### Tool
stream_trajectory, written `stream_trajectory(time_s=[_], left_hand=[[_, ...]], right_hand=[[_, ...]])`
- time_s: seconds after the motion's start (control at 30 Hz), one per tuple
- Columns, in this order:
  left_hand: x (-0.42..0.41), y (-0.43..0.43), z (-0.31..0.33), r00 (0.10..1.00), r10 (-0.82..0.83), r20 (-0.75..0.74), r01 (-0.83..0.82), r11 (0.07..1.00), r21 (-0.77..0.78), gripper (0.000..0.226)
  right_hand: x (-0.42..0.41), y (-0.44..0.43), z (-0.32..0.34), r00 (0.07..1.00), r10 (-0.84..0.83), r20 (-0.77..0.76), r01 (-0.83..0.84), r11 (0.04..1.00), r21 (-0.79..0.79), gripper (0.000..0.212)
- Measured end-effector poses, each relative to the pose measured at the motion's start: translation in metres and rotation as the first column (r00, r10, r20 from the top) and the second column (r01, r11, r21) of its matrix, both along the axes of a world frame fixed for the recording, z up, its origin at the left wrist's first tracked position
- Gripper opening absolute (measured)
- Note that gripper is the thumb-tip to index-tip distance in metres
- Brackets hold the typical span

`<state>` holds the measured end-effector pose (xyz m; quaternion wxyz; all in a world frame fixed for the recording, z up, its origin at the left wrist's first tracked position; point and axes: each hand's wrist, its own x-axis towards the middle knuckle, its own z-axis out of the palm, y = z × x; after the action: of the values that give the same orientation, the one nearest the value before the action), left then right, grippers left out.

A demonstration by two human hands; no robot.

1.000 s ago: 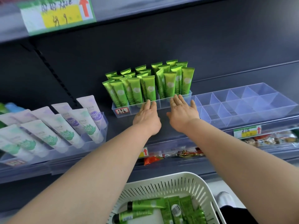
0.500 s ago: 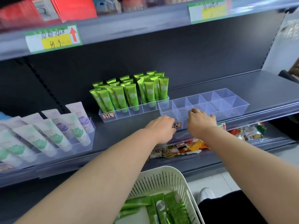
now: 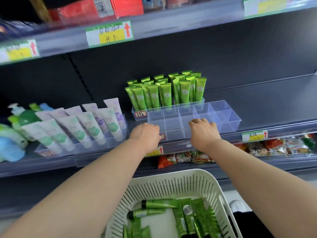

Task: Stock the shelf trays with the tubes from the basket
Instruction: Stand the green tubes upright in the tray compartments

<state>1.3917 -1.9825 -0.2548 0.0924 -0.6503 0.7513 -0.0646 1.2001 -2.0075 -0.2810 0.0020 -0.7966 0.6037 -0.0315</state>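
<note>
Both hands grip the empty tray (image 3: pixel 228 115) on the shelf (image 3: pixel 265 103). The left hand (image 3: pixel 145 134) curls on its corner at 9 o'clock, and the right hand (image 3: pixel 204 133) hooks its fingers over the front wall. The full tray (image 3: pixel 135 110) stands just behind it at 11 o'clock. Green tubes (image 3: pixel 185 213) lie in the basket (image 3: pixel 171 176) at 6 o'clock.

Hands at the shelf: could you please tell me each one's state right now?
Left hand: grips the empty tray at its left corner.
Right hand: grips its front wall.
</note>
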Motion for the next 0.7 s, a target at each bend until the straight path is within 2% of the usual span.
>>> stream_trajectory(time_s=[0.13,0.23,0.33,0.4,0.57,0.63,0.7], left_hand=[[0.028,0.012,-0.001,0.979,0.066,0.194,-0.066,0.998,-0.007,0.020],[0.039,0.015,-0.001,0.968,0.115,0.222,-0.123,0.992,0.023,0.024],[0.046,0.020,-0.002,0.986,0.126,0.105,-0.129,0.991,0.023,0.022],[0.046,0.027,-0.003,0.993,0.120,-0.017,-0.121,0.992,-0.034,0.023],[0.039,0.054,-0.018,0.965,-0.083,-0.248,0.033,0.979,-0.200,0.036],[0.035,0.072,-0.032,0.945,-0.129,-0.302,0.070,0.978,-0.199,0.036],[0.030,0.091,-0.052,0.933,-0.126,-0.337,0.083,0.987,-0.140,0.033]], right_hand=[[0.028,0.010,0.000,0.993,0.116,-0.011,-0.117,0.993,-0.024,0.042],[0.045,0.016,-0.001,0.985,0.165,0.047,-0.165,0.986,0.003,0.041],[0.050,0.019,-0.002,0.980,0.184,0.075,-0.185,0.983,-0.001,0.047],[0.048,0.023,-0.004,0.979,0.188,0.083,-0.185,0.982,-0.039,0.054],[0.038,0.055,-0.026,0.953,0.270,0.139,-0.241,0.951,-0.191,0.056],[0.032,0.075,-0.043,0.938,0.305,0.163,-0.266,0.937,-0.226,0.051],[0.024,0.095,-0.064,0.938,0.306,0.163,-0.275,0.943,-0.188,0.048]])
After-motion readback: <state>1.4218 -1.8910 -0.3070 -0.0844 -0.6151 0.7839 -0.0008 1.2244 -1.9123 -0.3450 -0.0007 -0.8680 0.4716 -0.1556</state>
